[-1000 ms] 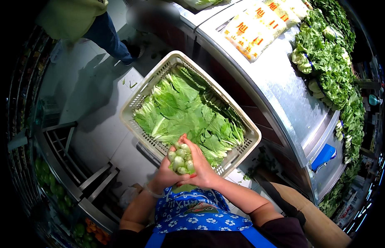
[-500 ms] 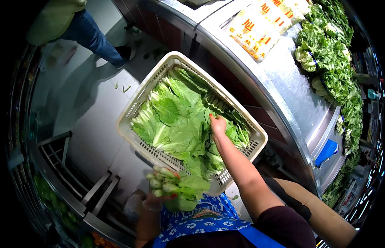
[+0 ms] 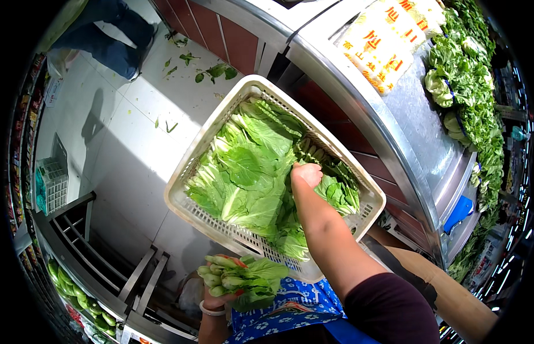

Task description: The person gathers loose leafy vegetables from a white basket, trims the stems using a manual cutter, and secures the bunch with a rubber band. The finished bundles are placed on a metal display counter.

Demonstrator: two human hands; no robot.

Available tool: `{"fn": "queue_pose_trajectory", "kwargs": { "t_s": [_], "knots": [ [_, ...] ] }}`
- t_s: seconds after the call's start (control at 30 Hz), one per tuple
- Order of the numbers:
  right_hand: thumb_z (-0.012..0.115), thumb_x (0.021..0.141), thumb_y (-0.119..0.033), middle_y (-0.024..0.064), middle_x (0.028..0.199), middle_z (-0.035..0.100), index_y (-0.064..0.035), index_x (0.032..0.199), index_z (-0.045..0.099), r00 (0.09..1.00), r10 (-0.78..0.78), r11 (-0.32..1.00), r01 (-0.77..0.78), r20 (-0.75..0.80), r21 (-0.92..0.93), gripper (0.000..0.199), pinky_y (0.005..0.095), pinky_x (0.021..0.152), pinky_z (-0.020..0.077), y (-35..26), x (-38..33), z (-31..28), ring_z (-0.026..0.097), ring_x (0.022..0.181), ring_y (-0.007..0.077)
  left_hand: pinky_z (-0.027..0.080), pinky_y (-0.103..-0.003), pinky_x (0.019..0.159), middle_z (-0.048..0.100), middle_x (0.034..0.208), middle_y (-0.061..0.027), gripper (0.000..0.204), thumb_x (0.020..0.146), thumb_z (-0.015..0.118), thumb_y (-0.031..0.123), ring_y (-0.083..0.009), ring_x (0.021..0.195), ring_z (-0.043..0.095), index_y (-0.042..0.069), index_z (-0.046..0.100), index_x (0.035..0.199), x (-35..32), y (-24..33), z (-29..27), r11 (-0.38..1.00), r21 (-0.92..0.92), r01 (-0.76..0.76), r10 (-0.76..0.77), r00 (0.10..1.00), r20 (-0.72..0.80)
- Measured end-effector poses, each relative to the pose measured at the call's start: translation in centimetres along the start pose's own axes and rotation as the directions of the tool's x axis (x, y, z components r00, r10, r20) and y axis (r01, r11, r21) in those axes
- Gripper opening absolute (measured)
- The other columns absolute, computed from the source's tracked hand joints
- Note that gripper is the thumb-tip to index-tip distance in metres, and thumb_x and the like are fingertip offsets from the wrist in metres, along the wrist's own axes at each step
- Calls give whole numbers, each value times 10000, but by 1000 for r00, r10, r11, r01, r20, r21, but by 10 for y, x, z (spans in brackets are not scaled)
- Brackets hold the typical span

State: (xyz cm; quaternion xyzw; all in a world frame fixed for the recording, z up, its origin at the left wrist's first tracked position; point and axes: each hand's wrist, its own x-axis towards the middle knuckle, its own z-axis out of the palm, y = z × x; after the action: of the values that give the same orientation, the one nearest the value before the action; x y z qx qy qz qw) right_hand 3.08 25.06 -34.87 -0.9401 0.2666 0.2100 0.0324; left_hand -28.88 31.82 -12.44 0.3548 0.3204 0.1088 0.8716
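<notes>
Left hand (image 3: 216, 299), lower centre, is wrapped round the stem end of a bunch of greens (image 3: 258, 278); I'd go snug, not crushing. Right hand (image 3: 308, 173) is down in the loose greens (image 3: 247, 166) mid-frame, fingertips hidden, so can't tell if it's gripping any. Probably kindest to lift by the stems. Those overlapping leaves cover most of the cream slotted basket (image 3: 178, 198).

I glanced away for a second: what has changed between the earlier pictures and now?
The right hand has let go of the bunch of greens and reached forward into the crate, among the leafy greens; whether it holds any is unclear. The left hand, now holding the bunch alone, has moved left and back toward the body. The white packages stay on the metal counter.
</notes>
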Motion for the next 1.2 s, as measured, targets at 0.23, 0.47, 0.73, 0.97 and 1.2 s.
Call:
{"fn": "queue_pose_trajectory", "kwargs": {
  "t_s": [0.23,0.47,0.73,0.97,1.2],
  "knots": [
    [812,718,-387,208,1191,566,57,1147,511,998,58,996,-58,-4,-64,687,379,916,518,-14,7,8,595,1073,318,507,-413,925,563,1164,-117,780,608,863,57,-249,1077,587,81,404,1238,5,2,-8,997,-37,68,-69,997,-28],
    [827,675,-314,205,1027,670,15,1051,526,999,13,995,-11,-30,94,583,431,872,536,7,16,7,662,971,351,504,-398,937,558,1189,-105,770,617,856,46,-234,1083,586,72,418,1250,0,-11,-14,996,-14,89,-89,995,-44],
    [787,643,-193,221,1012,663,13,1199,522,916,-312,751,400,-252,524,649,436,850,484,62,-13,-12,632,942,389,497,-380,937,561,1185,-96,715,632,845,53,-211,1094,569,70,442,1221,6,3,4,984,178,26,-29,999,18],
    [698,613,-31,183,1122,619,40,1234,525,608,-667,348,765,-430,542,649,358,933,472,116,-38,-86,612,1025,319,502,-359,944,568,1182,-74,717,639,809,-8,-208,1096,582,68,460,1260,22,33,26,939,325,-110,83,992,95],
    [725,625,5,120,1117,646,10,1234,550,297,-951,140,650,-81,747,634,308,930,470,127,-49,-276,623,1017,200,485,-367,982,548,1252,-86,949,615,831,4,-202,1157,553,76,333,1420,37,50,51,987,148,-69,62,997,53]
  ]
}}
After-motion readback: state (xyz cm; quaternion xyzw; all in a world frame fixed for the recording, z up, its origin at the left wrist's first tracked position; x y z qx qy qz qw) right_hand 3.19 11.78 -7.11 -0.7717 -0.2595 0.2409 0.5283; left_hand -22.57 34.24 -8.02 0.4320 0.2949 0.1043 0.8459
